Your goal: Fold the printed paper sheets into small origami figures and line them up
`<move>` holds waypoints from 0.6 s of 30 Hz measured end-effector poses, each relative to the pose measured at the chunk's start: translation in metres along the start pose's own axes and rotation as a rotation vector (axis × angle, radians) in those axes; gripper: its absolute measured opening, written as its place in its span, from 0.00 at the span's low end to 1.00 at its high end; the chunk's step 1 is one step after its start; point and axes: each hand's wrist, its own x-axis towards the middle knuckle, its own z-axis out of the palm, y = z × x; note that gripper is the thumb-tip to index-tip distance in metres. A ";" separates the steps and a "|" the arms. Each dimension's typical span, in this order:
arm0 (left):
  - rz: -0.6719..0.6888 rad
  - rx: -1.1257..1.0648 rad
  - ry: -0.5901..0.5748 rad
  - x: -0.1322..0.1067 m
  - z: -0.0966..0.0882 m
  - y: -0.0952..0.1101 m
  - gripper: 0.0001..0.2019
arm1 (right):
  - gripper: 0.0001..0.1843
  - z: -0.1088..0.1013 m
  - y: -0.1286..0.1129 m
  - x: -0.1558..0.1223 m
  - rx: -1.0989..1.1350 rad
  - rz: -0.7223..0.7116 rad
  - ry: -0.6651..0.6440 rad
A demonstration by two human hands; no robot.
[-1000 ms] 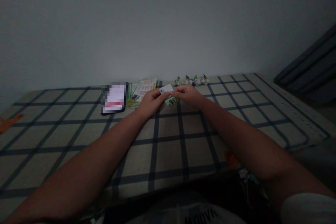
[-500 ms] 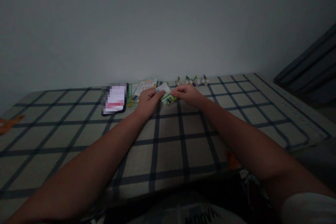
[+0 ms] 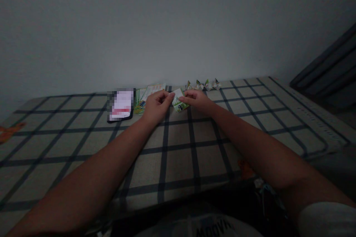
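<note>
Between my hands is a small piece of printed paper (image 3: pixel 180 104), green and white, held just above the checked cloth. My left hand (image 3: pixel 158 104) pinches its left edge between thumb and fingers. On the other side my right hand (image 3: pixel 197 99) grips the paper's right edge, thumb on top. The undersides of the fingers are hidden. Behind my left hand lie several printed green and white sheets (image 3: pixel 151 89), partly covered by that hand. Beyond my right hand several small folded paper shapes with pointed tips (image 3: pixel 208 85) stand in a row.
A phone (image 3: pixel 121 104) with a lit, blurred screen lies left of the sheets. The checked tablecloth (image 3: pixel 178 163) covers the table, which meets a plain wall (image 3: pixel 178 29) at the back. Dark striped fabric (image 3: pixel 330 59) hangs at the right.
The paper has shifted slightly between my hands; its white and green faces now look flatter, with less of a separate flap showing. Both hands stay in nearly the same place.
</note>
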 end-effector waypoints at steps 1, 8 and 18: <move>0.004 0.012 -0.017 0.000 0.000 0.001 0.17 | 0.23 -0.001 0.001 0.000 -0.041 -0.011 0.010; -0.072 -0.138 -0.073 0.000 0.000 -0.003 0.19 | 0.27 -0.006 0.003 0.002 -0.117 -0.045 -0.001; -0.237 -0.420 -0.066 0.003 0.008 -0.015 0.22 | 0.27 -0.005 0.003 0.002 -0.158 -0.064 0.082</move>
